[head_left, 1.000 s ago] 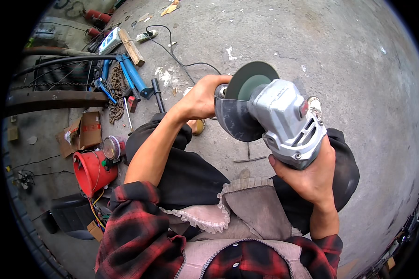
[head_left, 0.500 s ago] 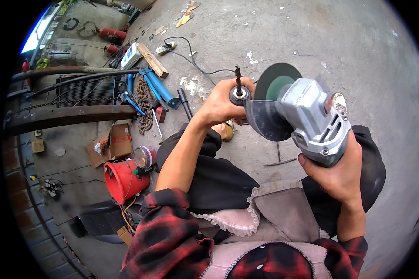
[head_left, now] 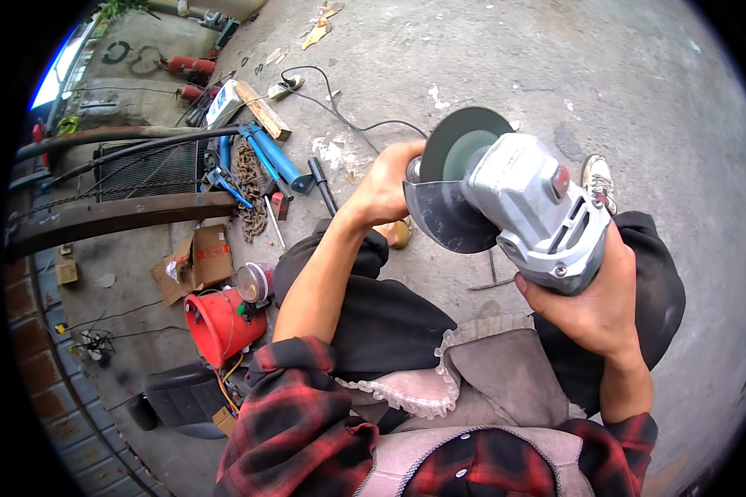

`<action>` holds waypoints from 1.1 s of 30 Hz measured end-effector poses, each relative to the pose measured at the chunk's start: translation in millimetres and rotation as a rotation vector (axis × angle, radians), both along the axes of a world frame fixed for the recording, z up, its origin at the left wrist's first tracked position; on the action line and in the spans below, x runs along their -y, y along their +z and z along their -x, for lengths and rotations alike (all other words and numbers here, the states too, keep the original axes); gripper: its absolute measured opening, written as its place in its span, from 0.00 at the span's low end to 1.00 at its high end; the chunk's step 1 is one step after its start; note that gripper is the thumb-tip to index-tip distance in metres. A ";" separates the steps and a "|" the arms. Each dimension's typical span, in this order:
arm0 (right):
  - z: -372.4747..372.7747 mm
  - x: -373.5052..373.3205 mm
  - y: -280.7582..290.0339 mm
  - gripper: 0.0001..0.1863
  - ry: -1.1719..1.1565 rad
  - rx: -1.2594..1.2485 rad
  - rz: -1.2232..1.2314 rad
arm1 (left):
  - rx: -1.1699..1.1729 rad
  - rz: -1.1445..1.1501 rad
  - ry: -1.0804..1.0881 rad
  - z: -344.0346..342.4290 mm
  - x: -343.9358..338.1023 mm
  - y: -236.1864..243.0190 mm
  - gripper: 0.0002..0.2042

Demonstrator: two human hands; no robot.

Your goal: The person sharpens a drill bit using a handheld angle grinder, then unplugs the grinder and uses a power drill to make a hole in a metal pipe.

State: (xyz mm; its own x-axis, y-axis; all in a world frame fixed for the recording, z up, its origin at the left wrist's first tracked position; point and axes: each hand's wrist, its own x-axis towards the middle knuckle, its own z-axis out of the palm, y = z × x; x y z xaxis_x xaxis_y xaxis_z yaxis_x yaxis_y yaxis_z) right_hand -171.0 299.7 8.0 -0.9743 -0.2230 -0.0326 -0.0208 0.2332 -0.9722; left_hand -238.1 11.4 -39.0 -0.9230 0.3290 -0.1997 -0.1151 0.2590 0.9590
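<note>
My right hand [head_left: 593, 302] is wrapped round the body of a grey angle grinder [head_left: 530, 195], thumb along its near side. The grinder carries a green-grey disc [head_left: 454, 132] and a dark guard [head_left: 449, 215], with the disc raised toward the left. My left hand [head_left: 381, 189] is closed round a drill, just left of the disc. Only a sliver of the drill's chuck [head_left: 413, 171] shows; the disc and guard hide the rest, including its bit. Whether the disc touches the bit cannot be seen.
A black cord [head_left: 352, 124] runs over the concrete floor from a power strip [head_left: 285, 88] toward my left hand. To the left lie a blue jack [head_left: 278, 161], a rusty chain [head_left: 250, 186], a cardboard box [head_left: 211, 255] and a red bucket [head_left: 228, 325]. Steel beams [head_left: 124, 217] jut in there.
The grinder has moved left and slightly up, bringing its disc in front of the drill. The bit, visible before, is now covered. My left hand has barely shifted.
</note>
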 end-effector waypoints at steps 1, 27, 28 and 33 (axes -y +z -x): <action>0.1 0.6 0.2 0.33 0.004 -0.006 -0.002 | 0.007 -0.014 0.006 -1.2 0.1 -0.1 0.25; 3.2 -6.8 -4.7 0.31 -0.129 0.053 -0.005 | 0.096 -0.008 0.064 3.7 0.8 1.5 0.11; 3.2 -8.0 -5.4 0.31 -0.143 0.068 0.001 | 0.228 0.012 0.061 4.0 3.0 9.8 0.13; 4.9 -14.5 -9.0 0.30 -0.185 0.119 -0.012 | 0.120 0.042 0.099 3.5 3.4 2.2 0.12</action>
